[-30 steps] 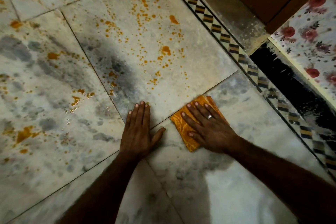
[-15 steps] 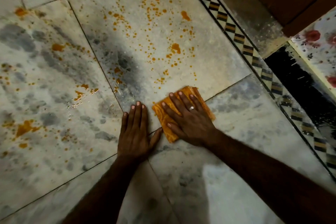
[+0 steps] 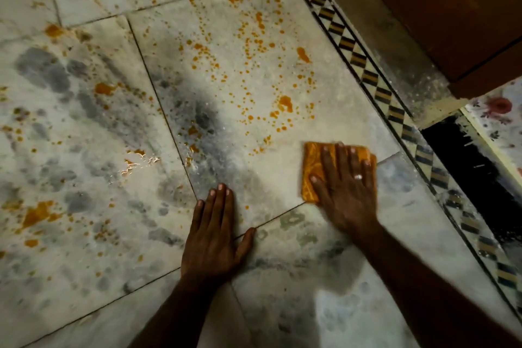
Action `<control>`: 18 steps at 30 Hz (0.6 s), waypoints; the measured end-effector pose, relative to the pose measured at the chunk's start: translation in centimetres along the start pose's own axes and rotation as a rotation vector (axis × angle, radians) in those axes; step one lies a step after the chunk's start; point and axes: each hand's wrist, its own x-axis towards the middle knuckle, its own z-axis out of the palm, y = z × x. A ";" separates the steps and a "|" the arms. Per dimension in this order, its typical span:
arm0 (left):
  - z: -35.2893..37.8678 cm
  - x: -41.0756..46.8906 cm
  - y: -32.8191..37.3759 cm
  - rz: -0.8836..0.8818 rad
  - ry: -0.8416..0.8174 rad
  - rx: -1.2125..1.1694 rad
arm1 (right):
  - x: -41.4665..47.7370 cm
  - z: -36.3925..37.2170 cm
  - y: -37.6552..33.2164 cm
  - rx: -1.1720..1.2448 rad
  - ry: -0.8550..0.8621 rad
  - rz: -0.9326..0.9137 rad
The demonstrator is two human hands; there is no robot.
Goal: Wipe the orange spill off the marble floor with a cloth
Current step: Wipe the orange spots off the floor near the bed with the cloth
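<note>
Orange spill (image 3: 284, 103) lies in drops and blotches over the grey-veined marble floor (image 3: 93, 167), thickest on the tile ahead and at the far left (image 3: 38, 213). A folded orange cloth (image 3: 312, 168) rests flat on the floor just below those drops. My right hand (image 3: 346, 189) presses down on the cloth with spread fingers and covers most of it. My left hand (image 3: 214, 232) lies flat on the bare marble to the cloth's left, fingers together, holding nothing.
A black-and-cream patterned border strip (image 3: 364, 65) runs diagonally along the right. Beyond it stand a brown wooden panel (image 3: 452, 8), a dark gap (image 3: 474, 175) and a floral-patterned surface (image 3: 500, 118). A wet shine (image 3: 135, 164) shows on the left tile.
My right hand slid the cloth away from my left hand, to the right and slightly forward. The left hand stayed planted on the floor.
</note>
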 end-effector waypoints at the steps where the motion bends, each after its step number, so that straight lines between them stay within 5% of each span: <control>1: 0.0 0.0 0.0 0.002 0.011 -0.003 | -1.6 0.3 -0.5 -0.004 -0.003 -0.001; 9: 0.4 -0.1 -0.4 0.011 0.005 -0.007 | -1.6 0.6 -9.9 0.042 0.042 -0.490; 18: 0.0 0.2 -0.2 -0.026 -0.018 -0.023 | 11.3 -0.8 -7.3 0.001 0.027 -0.300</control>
